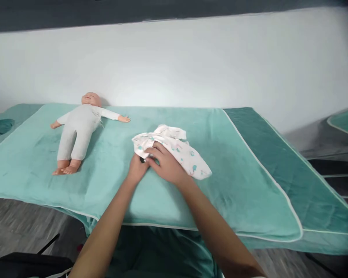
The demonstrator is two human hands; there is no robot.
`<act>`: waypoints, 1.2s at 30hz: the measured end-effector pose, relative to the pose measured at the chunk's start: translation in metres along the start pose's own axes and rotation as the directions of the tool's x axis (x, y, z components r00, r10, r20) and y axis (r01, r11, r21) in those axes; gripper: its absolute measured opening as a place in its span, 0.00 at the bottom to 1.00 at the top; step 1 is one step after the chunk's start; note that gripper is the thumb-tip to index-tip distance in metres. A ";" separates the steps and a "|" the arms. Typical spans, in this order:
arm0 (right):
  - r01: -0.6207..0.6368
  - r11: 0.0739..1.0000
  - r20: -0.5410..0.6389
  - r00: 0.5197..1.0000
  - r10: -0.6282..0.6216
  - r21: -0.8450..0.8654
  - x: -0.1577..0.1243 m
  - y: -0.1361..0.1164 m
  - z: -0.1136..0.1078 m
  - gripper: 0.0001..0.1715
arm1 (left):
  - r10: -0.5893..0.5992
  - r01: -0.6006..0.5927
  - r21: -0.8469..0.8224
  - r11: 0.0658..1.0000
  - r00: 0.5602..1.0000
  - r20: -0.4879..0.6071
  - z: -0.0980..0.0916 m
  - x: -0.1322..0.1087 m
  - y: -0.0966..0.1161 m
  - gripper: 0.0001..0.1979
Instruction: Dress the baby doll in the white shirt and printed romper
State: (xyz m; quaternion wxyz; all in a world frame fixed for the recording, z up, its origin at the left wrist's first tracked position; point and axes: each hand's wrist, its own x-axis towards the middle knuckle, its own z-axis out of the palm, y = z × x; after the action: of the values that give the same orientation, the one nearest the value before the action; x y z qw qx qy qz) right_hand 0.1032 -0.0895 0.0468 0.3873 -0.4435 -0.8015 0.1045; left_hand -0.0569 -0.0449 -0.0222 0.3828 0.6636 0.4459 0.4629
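Observation:
A small white baby garment (191,157) with teal and pink prints lies bunched in the middle of the green bed cover (232,193). My right hand (167,165) rests over its near edge, with bent fingers and thumb closed on the cloth. At the garment's left end, my left hand (137,169) grips the edge from below; the fabric hides most of its fingers. A small dark patch shows between the two hands, too little to name. What kind of garment it is cannot be made out from its folds.
A baby doll (80,119) in white cloth lies on its back at the left, arms spread. Behind the bed stands a white wall (174,69). A black object (29,265) is at the lower left, and another green-covered surface (346,120) stands at the far right.

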 end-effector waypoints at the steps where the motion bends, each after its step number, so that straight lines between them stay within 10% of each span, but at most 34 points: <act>1: -0.018 1.000 -0.008 1.000 0.018 0.020 -0.002 0.000 0.011 0.20 | -0.030 0.028 -0.067 0.997 0.999 -0.040 -0.002 0.000 0.000 0.30; 6: -0.210 0.977 -0.155 0.967 0.204 -0.021 -0.030 0.021 0.051 0.33 | -0.125 0.090 -0.223 0.971 0.981 -0.149 -0.006 0.001 0.003 0.19; 12: -0.351 0.918 -0.511 0.832 0.215 -0.186 -0.035 0.036 0.047 0.35 | -0.112 0.039 -0.294 0.955 0.965 -0.236 -0.009 -0.002 0.000 0.17; 18: -0.379 0.888 -0.521 0.829 0.202 -0.259 -0.036 0.033 0.044 0.36 | -0.252 0.121 -0.581 0.805 0.956 -0.149 -0.012 -0.001 -0.005 0.19; 25: -0.596 0.783 -0.692 0.643 0.329 -0.181 -0.043 0.048 0.026 0.24 | -0.193 0.132 -0.674 0.727 0.981 -0.017 -0.022 -0.004 0.007 0.27; 29: -0.599 0.787 -0.661 0.652 0.372 -0.149 -0.045 0.051 0.024 0.09 | -0.208 0.135 -0.733 0.667 0.978 -0.009 -0.027 -0.003 0.006 0.29; 33: -0.650 0.732 -0.682 0.631 0.369 -0.205 -0.044 0.048 0.027 0.21 | -0.213 0.108 -0.737 0.667 0.976 -0.050 -0.030 -0.001 0.002 0.36; 36: -0.558 0.760 -0.563 0.764 0.314 -0.333 -0.037 0.041 0.031 0.31 | -0.246 0.150 -0.733 0.664 0.969 -0.025 -0.030 0.000 0.000 0.40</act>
State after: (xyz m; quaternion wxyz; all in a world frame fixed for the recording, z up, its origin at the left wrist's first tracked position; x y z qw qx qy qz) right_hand 0.1178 -0.0890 -0.0147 0.4113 -0.7167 -0.5503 -0.1202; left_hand -0.0852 -0.0426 -0.0136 0.6340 0.3758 0.3182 0.5963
